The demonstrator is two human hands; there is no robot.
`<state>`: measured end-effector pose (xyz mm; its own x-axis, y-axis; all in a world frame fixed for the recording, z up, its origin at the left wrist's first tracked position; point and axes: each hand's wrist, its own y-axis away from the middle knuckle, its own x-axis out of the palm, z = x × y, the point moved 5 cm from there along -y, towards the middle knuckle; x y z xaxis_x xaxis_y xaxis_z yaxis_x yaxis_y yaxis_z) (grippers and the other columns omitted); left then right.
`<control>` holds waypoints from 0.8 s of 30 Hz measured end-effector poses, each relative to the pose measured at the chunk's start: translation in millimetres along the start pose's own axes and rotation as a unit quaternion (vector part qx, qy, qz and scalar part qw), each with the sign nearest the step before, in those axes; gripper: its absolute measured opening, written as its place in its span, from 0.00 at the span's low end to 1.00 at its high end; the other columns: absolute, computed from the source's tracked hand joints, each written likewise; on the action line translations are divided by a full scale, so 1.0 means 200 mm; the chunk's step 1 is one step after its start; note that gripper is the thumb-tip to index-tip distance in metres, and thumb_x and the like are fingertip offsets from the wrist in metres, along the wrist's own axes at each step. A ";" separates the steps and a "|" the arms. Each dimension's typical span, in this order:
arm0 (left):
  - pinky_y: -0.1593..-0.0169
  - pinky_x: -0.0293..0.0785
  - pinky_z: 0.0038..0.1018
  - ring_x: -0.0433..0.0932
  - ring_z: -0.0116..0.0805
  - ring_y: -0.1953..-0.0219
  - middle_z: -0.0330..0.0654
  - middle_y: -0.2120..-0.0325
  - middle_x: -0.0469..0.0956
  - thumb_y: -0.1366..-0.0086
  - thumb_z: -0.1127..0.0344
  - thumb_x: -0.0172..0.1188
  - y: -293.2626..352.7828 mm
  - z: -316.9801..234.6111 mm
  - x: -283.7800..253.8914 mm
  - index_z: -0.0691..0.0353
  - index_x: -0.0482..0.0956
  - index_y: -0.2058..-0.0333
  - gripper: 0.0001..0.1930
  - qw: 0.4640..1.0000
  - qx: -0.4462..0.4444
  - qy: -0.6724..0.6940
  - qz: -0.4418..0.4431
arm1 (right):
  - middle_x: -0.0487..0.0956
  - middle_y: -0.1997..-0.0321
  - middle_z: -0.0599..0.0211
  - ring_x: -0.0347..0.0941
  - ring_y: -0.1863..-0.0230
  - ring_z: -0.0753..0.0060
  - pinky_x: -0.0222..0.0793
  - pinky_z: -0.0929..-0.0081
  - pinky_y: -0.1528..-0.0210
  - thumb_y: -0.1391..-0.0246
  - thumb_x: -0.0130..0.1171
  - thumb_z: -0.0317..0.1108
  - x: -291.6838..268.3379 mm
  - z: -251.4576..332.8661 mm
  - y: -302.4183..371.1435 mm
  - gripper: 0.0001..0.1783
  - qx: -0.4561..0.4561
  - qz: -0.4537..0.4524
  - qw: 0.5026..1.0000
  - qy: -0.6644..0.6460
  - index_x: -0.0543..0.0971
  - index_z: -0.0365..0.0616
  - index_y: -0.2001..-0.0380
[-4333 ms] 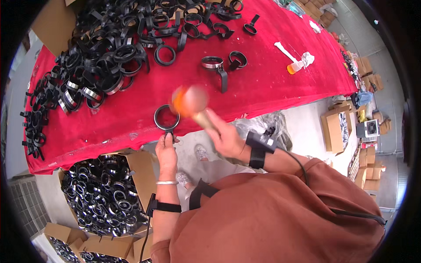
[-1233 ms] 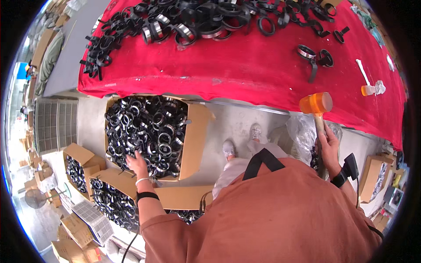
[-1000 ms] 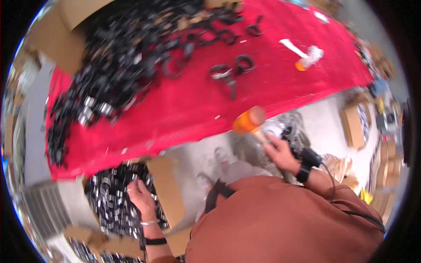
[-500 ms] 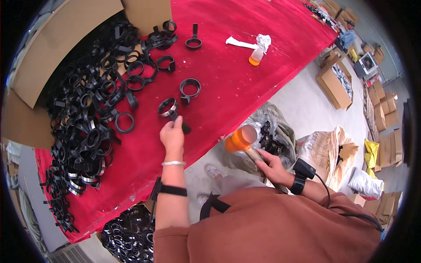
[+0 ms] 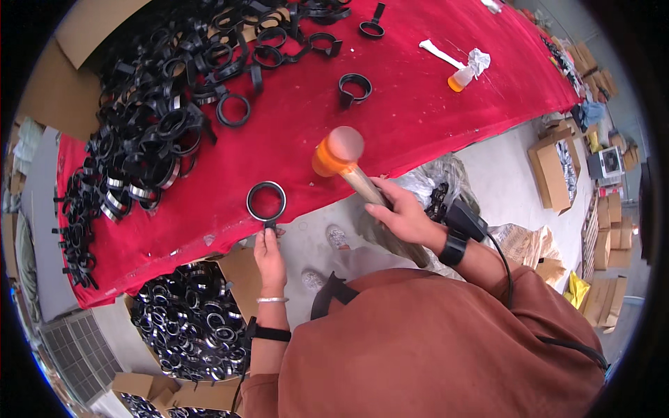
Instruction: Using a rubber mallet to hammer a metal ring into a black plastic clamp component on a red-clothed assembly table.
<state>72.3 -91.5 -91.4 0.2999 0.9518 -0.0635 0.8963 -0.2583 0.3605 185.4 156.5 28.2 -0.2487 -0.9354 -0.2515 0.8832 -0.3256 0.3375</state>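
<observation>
My left hand (image 5: 270,261) pinches the short stem of a black ring-shaped part (image 5: 270,220) with a shiny metal band, holding it at the near edge of the red-covered table (image 5: 230,164). In my right hand (image 5: 405,216) is a mallet (image 5: 340,150) with an orange head and a wooden handle, its fingers wrapped round the handle. The mallet's head is raised, apart from the ring and to its upper right. A single black ring (image 5: 369,89) lies on the cloth beyond the mallet, and another with a stem (image 5: 371,29) lies farther back.
A large heap of black rings (image 5: 167,125) covers the table's left side. An orange-ended item with white wrapping (image 5: 458,81) lies at the far right. Below the near edge stands a cardboard box (image 5: 240,282) of metal-banded rings. Plastic bags (image 5: 446,177) and an open carton (image 5: 547,167) are on the right.
My left hand has lifted the ring off the cloth and drawn it toward me, turning its stem downward. The mallet has risen and moved over the table. The view has shifted too.
</observation>
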 end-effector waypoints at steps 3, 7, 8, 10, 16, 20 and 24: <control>0.64 0.61 0.21 0.68 0.20 0.64 0.32 0.71 0.74 0.34 0.55 0.46 0.00 0.00 0.04 0.56 0.72 0.67 0.12 0.999 0.000 0.046 -0.015 | 0.73 0.73 0.69 0.68 0.76 0.82 0.66 0.79 0.73 0.45 0.53 0.32 0.07 -0.01 -0.01 0.26 -0.021 -0.010 0.998 0.066 0.63 0.41 0.43; 0.58 0.63 0.24 0.68 0.25 0.68 0.37 0.73 0.74 0.33 0.61 0.44 -0.02 0.01 0.02 0.65 0.73 0.72 0.15 0.998 -0.020 0.050 -0.023 | 0.75 0.67 0.57 0.72 0.74 0.69 0.69 0.71 0.69 0.45 0.53 0.32 0.19 0.24 0.09 0.28 -0.195 -0.028 0.972 0.128 0.62 0.42 0.41; 0.58 0.63 0.24 0.68 0.25 0.67 0.38 0.73 0.74 0.33 0.61 0.45 -0.01 0.01 0.01 0.65 0.73 0.71 0.14 0.998 -0.028 0.056 -0.028 | 0.75 0.64 0.55 0.73 0.73 0.65 0.69 0.71 0.69 0.45 0.52 0.32 0.23 0.34 0.13 0.28 -0.329 -0.051 0.931 0.146 0.62 0.42 0.41; 0.58 0.64 0.24 0.68 0.26 0.67 0.38 0.73 0.74 0.33 0.62 0.45 -0.02 0.02 0.03 0.66 0.73 0.70 0.14 0.997 -0.035 0.069 -0.028 | 0.74 0.65 0.55 0.73 0.72 0.57 0.70 0.67 0.70 0.47 0.54 0.32 0.28 0.30 0.14 0.30 -0.371 -0.048 0.915 0.153 0.60 0.46 0.40; 0.58 0.67 0.23 0.71 0.26 0.64 0.40 0.67 0.76 0.33 0.65 0.44 -0.03 -0.06 0.06 0.67 0.73 0.63 0.12 0.994 0.019 0.109 0.004 | 0.70 0.73 0.54 0.70 0.76 0.48 0.67 0.56 0.74 0.49 0.55 0.35 0.35 0.15 0.09 0.33 -0.255 0.062 0.898 0.354 0.58 0.53 0.39; 0.62 0.66 0.23 0.69 0.27 0.68 0.38 0.73 0.74 0.34 0.62 0.45 -0.01 -0.03 0.04 0.66 0.73 0.65 0.13 1.000 0.007 0.021 -0.013 | 0.69 0.71 0.52 0.70 0.73 0.48 0.67 0.60 0.73 0.48 0.54 0.30 0.38 0.52 0.13 0.33 -0.338 0.047 0.900 0.271 0.57 0.46 0.39; 0.62 0.65 0.24 0.68 0.28 0.70 0.38 0.73 0.73 0.35 0.61 0.47 -0.01 -0.02 0.06 0.68 0.73 0.66 0.14 0.994 0.016 0.103 -0.020 | 0.69 0.69 0.52 0.70 0.73 0.49 0.67 0.61 0.73 0.48 0.53 0.31 0.49 0.62 0.08 0.33 -0.452 0.010 0.866 0.214 0.56 0.45 0.39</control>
<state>72.2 -79.1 -89.6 0.1928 0.9744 0.1158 0.9169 -0.2209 0.3324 126.8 43.0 120.9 -0.2314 -0.7399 -0.6316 0.8836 0.1119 -0.4547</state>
